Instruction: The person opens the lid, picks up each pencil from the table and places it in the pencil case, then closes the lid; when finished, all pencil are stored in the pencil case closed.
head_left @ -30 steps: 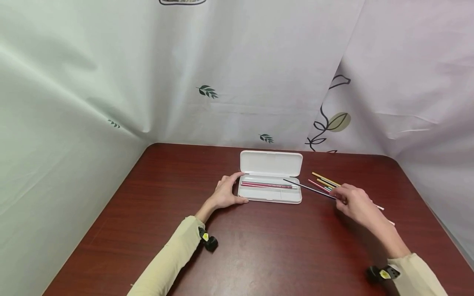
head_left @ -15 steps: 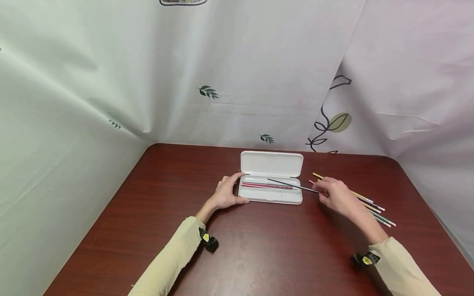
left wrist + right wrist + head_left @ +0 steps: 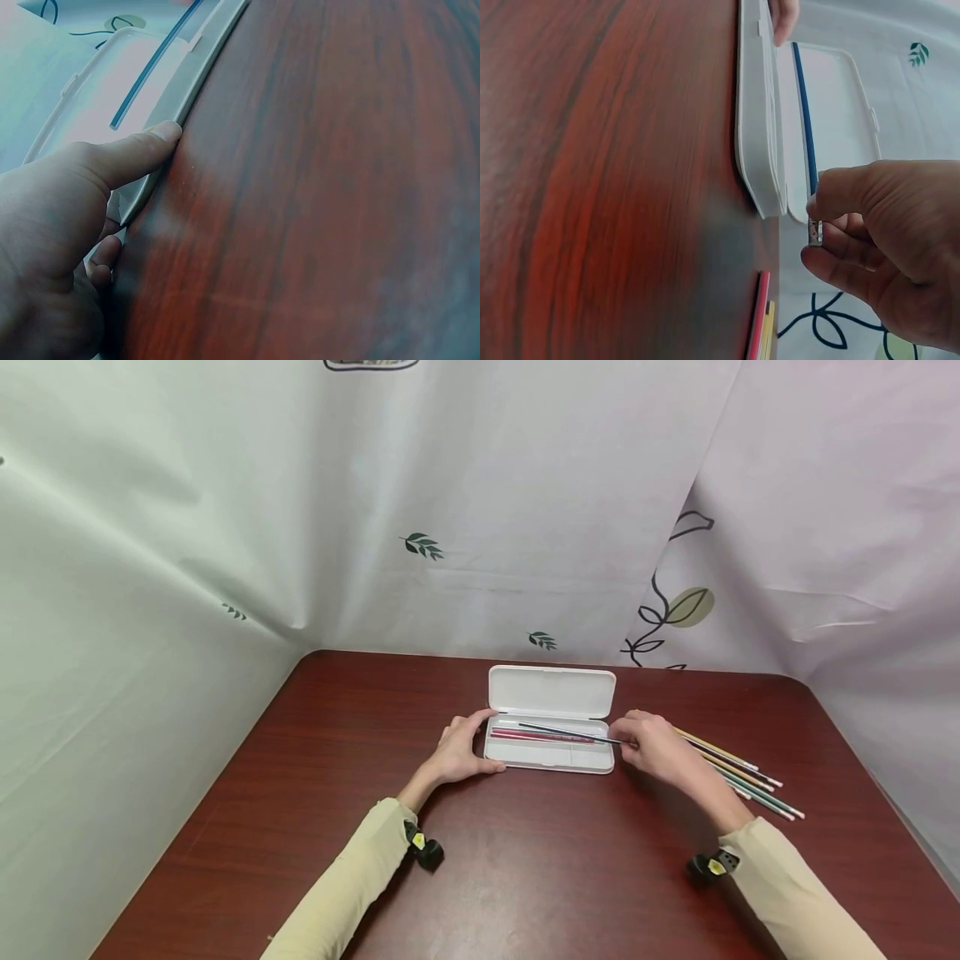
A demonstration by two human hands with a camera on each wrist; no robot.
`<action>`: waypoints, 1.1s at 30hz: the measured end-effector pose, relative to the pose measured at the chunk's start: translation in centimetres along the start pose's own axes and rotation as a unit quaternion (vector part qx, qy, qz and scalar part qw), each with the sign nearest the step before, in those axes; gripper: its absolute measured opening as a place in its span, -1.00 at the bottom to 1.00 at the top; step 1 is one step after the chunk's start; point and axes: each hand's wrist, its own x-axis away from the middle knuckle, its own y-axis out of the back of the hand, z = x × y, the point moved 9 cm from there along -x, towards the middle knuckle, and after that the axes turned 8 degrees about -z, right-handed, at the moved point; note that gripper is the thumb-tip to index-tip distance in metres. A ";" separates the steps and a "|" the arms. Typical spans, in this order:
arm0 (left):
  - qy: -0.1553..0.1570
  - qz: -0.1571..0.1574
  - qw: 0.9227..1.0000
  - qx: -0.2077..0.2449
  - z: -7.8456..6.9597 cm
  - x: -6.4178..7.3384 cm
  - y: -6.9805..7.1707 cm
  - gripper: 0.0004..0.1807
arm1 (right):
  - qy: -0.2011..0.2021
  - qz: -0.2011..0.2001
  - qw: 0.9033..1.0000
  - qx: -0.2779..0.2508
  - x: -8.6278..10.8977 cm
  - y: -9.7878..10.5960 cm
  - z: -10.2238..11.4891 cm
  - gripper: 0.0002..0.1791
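Observation:
In the head view, a white pencil case (image 3: 540, 767) lies with its lid (image 3: 552, 692) raised at the back. Red pencils (image 3: 517, 736) lie lengthwise inside it. My left hand (image 3: 452, 754) holds the case's left end, thumb at the front edge and fingers toward the back corner. My right hand (image 3: 660, 752) pinches a dark blue pencil (image 3: 805, 105) near its metal-ringed end. That pencil slants over the case from the right, its far tip above the tray toward the back. The left wrist view shows my thumb (image 3: 154, 144) on the case's front rim.
Several loose pencils (image 3: 757, 785), yellow, green and dark, lie fanned on the table to the right, partly hidden by my right hand and forearm. The reddish-brown wooden table (image 3: 540, 868) meets a pale printed cloth (image 3: 480, 585) at its back edge.
My right hand has moved left with the dark blue pencil, bringing it farther over the case. More of the loose pencils show behind it. The left hand has stayed on the case.

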 end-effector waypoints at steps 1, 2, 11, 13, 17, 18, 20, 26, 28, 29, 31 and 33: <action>0.001 0.002 1.000 -0.002 0.0 0.0 0.0 0.03 | 0.003 0.000 1.000 0.001 -0.1 -0.1 0.1 -0.76; 0.001 0.003 1.000 -0.002 0.0 0.0 -0.1 0.03 | 0.006 0.001 1.000 0.001 -0.3 -0.3 0.1 -0.76; -0.005 -0.004 1.000 0.001 -0.1 0.0 0.1 0.02 | 0.034 0.006 0.999 -0.008 -1.3 -1.2 0.8 -0.77; -0.005 -0.004 1.000 0.001 -0.1 0.0 0.1 0.02 | 0.035 0.008 0.999 -0.010 -1.4 -1.3 0.9 -0.76; -0.004 -0.003 1.000 0.003 -0.1 -0.1 0.1 0.03 | 0.042 0.009 0.999 -0.012 -1.7 -1.5 1.3 -0.74; -0.005 -0.004 1.000 0.004 -0.1 0.0 0.1 0.03 | 0.043 0.009 0.999 -0.012 -1.8 -1.5 1.4 -0.74; -0.004 -0.005 1.000 0.004 -0.1 0.0 0.1 0.03 | 0.047 0.009 0.999 -0.012 -1.9 -1.7 1.5 -0.74; 0.001 0.001 1.000 -0.001 0.2 -0.1 -0.2 0.03 | 0.039 0.023 0.999 -0.011 -2.4 -2.4 1.5 -0.75; 0.002 0.001 1.000 0.000 0.2 -0.1 -0.2 0.03 | 0.034 0.032 0.999 -0.015 -2.5 -2.7 1.4 -0.76; 0.004 0.002 1.000 -0.001 0.3 -0.1 -0.3 0.03 | 0.033 0.036 0.999 -0.016 -2.5 -2.8 1.4 -0.77; 0.005 0.002 1.000 -0.001 0.3 -0.1 -0.3 0.03 | 0.029 0.041 0.999 -0.019 -2.6 -2.9 1.4 -0.78; 0.007 0.001 1.000 -0.001 0.3 -0.1 -0.2 0.03 | 0.025 0.045 0.998 -0.021 -2.7 -3.0 1.4 -0.78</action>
